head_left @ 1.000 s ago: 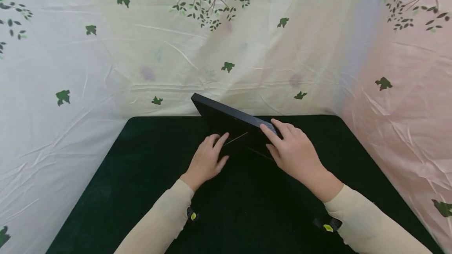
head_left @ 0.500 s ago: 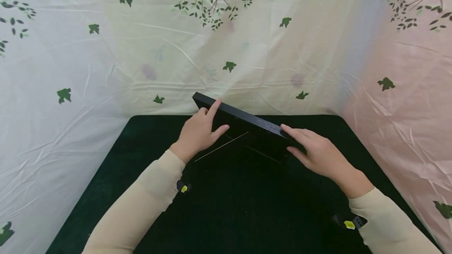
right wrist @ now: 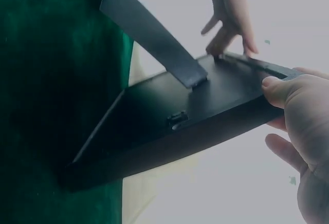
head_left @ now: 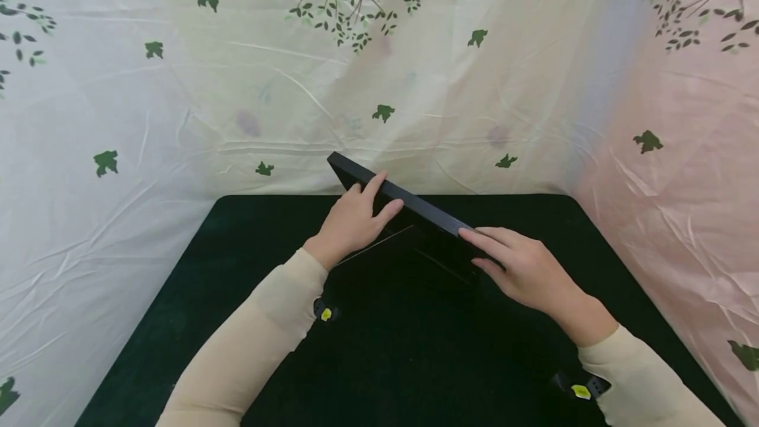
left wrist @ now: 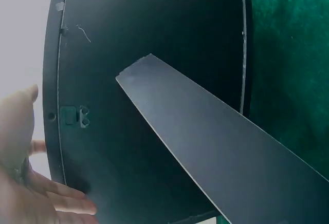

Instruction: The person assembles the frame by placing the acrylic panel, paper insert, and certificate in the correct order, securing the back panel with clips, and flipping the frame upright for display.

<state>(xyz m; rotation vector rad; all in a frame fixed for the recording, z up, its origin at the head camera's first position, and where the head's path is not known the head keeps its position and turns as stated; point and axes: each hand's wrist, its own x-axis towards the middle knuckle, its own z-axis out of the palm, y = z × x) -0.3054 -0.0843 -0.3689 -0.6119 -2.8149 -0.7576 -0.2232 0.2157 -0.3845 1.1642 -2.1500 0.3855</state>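
Note:
A black picture frame (head_left: 423, 208) stands tilted on the green-covered table, its back towards me. From its back panel (left wrist: 103, 75) a flat stand leg (left wrist: 200, 126) sticks out, also plain as the stand leg (right wrist: 154, 41) in the right wrist view. My left hand (head_left: 350, 219) lies at the frame's upper edge, with extended fingers (left wrist: 67, 203) against the back. At the right corner my right hand (head_left: 528, 269) pinches the frame's edge, thumb (right wrist: 277, 90) on the near side. The frame's front is hidden.
Dark green cloth covers the table (head_left: 385, 361). Behind it hangs a pale curtain (head_left: 450, 84) with printed leaves and birds, which continues along both sides. Small black devices with yellow marks sit at both wrists.
My left hand has gone from the stand leg up to the frame's top edge, then slightly right. My right hand has slid lower along the right corner. The frame has turned slightly.

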